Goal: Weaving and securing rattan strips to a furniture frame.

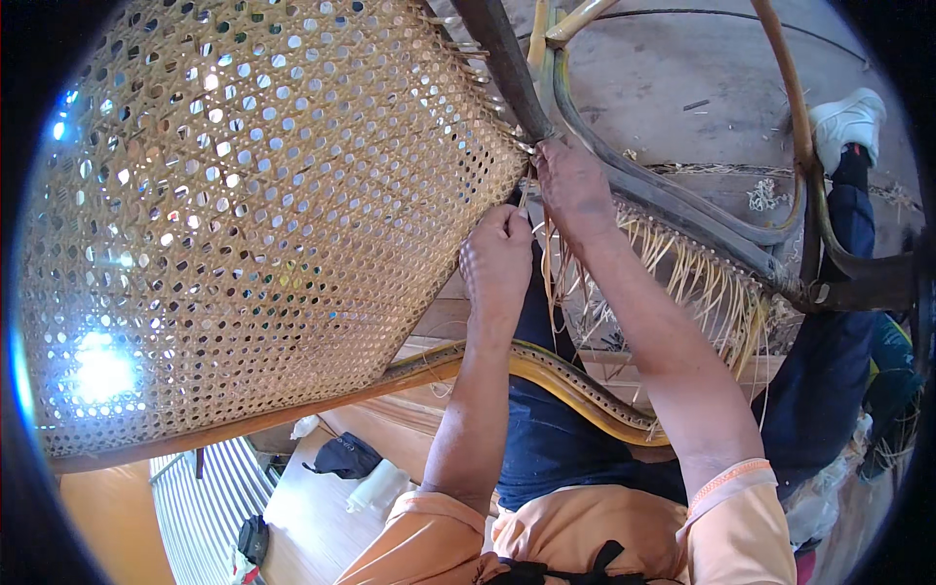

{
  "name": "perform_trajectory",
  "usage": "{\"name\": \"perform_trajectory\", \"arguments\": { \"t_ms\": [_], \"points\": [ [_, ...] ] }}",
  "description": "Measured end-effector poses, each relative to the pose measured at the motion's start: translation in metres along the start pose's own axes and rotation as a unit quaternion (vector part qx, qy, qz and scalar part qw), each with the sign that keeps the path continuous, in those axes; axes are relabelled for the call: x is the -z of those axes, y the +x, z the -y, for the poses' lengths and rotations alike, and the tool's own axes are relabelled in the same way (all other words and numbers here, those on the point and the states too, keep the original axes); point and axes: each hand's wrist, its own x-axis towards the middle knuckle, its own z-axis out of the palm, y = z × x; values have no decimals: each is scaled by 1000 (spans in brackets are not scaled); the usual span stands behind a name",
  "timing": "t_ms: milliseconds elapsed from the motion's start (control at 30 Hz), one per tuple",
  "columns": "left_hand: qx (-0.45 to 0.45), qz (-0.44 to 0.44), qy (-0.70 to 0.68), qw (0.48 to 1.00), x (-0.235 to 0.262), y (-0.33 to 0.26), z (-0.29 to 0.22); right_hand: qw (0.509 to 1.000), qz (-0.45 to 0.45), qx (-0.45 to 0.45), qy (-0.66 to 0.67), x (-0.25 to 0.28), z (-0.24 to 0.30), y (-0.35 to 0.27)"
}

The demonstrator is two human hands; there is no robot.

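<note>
A large woven cane panel with an open hole pattern fills the left side, set in a wooden chair frame. By its right corner, my left hand has thumb and fingers pinched on a thin cane strand. Just above and to the right, my right hand is closed against the dark wooden rail where it meets the corner; whatever sits in its fingers is hidden. Small pegs or strand ends stick out along the panel's upper right edge. Loose strand ends hang in a fringe below another dark rail.
A curved wooden piece with a row of holes crosses above my lap. Bent chair parts rise at the right, near a white shoe. Cane scraps litter the floor. A dark bag lies at the lower left.
</note>
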Motion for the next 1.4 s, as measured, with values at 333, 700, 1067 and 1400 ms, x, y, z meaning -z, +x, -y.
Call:
{"name": "perform_trajectory", "arguments": {
  "t_ms": [333,700,1067,1400],
  "points": [
    [20,50,67,996,17,-21,10,999,35,41,-1,45,-18,3],
    [-29,30,53,998,77,-90,44,955,-247,-144,76,386,20,-241],
    [-42,92,-32,994,72,-110,61,831,-318,-456,-6,366,-44,-557],
    [-304,59,-48,950,92,-103,143,780,-99,-550,-282,294,-57,-589]
  ]
}}
